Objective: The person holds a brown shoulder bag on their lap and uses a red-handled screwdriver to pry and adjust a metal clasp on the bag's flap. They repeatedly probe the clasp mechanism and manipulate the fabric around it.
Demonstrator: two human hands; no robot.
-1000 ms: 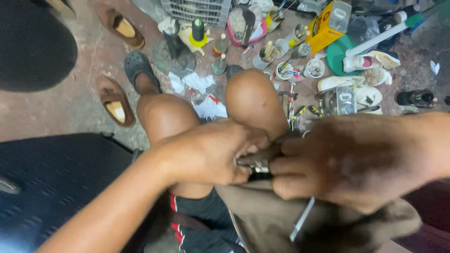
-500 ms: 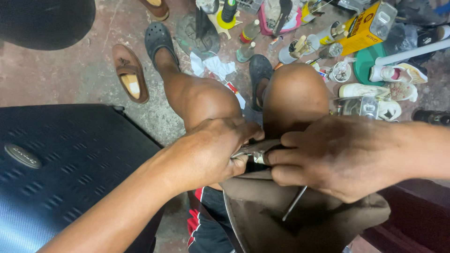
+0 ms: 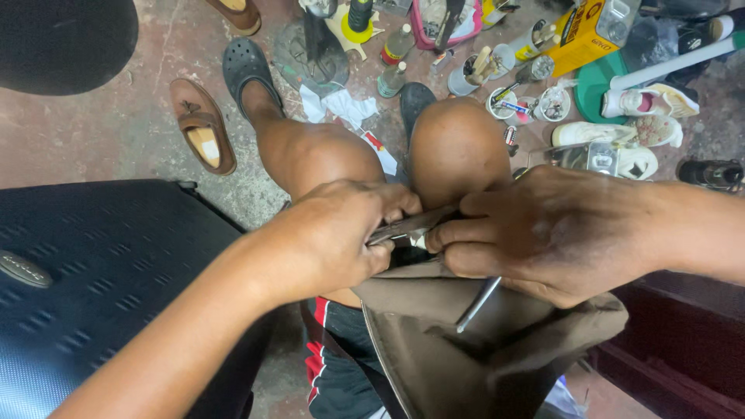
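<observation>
Since 0.5 s ago I see both hands barely shifted, view just steadier. Left hand [image 3: 334, 240] and right hand [image 3: 543, 233] both clenched on the pliers [image 3: 407, 227], working the brown bag [image 3: 466, 341] edge on the lap.

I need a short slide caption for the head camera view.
Both hands, left hand and right hand, grip a metal tool over brown fabric on the lap.
</observation>
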